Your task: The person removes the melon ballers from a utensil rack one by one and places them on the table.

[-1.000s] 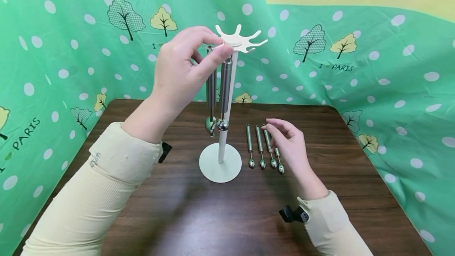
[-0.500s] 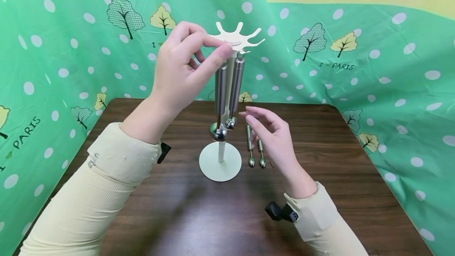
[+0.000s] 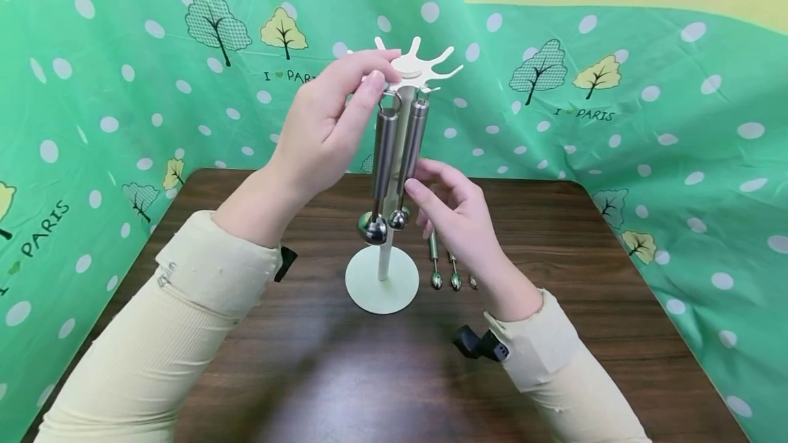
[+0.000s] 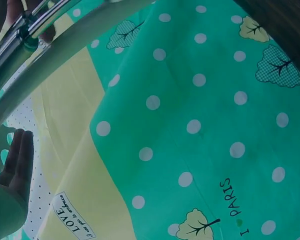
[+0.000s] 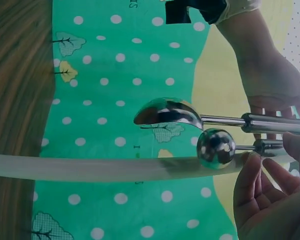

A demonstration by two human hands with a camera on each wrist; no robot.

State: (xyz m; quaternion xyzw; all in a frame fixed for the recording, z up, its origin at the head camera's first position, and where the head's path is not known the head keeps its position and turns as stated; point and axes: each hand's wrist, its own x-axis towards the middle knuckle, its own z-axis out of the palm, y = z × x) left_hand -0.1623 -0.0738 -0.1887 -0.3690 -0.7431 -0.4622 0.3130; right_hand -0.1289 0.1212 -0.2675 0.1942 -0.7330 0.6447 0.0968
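My left hand [image 3: 323, 122] pinches the edge of a white rack's prong-edged top [image 3: 418, 70] between thumb and fingers. From the prongs hang two steel scoops with handles: a larger one [image 3: 384, 156] by the left hand and a round-headed one [image 3: 414, 142] on the right. Thumb and fingertips of my right hand [image 3: 458, 217] hold the lower handle of the round-headed scoop. In the right wrist view, the ball-shaped head [image 5: 216, 148] overlaps the pole [image 5: 115, 167], and the larger scoop's oval head [image 5: 167, 112] lies beside it.
Several small steel scoops [image 3: 434, 258] lie in a row on the dark wooden table [image 3: 295, 354], partly hidden behind my right hand. The rack's round white base [image 3: 382, 292] stands left of them. A green dotted cloth [image 3: 677, 156] hangs around the table.
The rack's top has turned, and both hanging scoops have shifted right. My right hand has moved up and left from the scoops on the table to the round-headed scoop's handle.
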